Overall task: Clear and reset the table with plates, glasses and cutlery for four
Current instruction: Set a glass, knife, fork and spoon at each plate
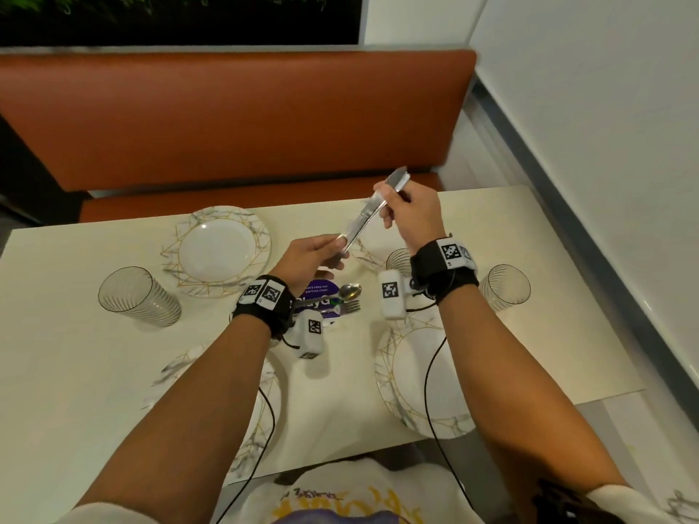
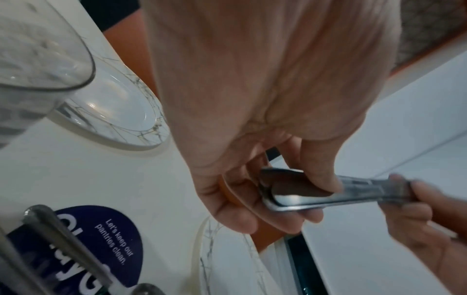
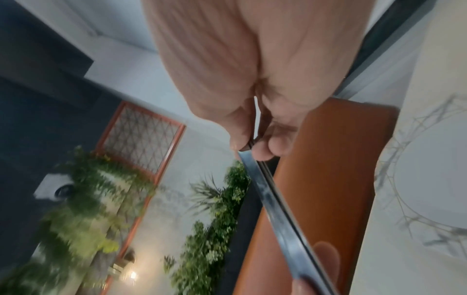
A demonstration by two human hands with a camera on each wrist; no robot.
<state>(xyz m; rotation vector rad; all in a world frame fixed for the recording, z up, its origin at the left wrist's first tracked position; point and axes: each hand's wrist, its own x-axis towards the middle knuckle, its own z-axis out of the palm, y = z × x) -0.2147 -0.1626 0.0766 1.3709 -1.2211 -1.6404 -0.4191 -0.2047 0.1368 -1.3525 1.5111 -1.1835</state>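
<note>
Hands [image 1: 308,255] [image 1: 410,213] grip knives [image 1: 363,217] above table [image 1: 94,357] centre.

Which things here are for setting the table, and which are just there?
For the job:
cutlery bundle, held by left hand and right hand
plates
glasses
spoon and fork on the table

Just there:
purple sticker
orange bench

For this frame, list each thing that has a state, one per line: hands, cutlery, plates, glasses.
left hand: grips one end of the knives
right hand: grips their other end
knives: bundled, held above the table
spoon: lying on the table
fork: lying beside the spoon
far-left plate: empty
near-right plate: empty
left glass: upright, empty
right glass: upright, empty
</note>
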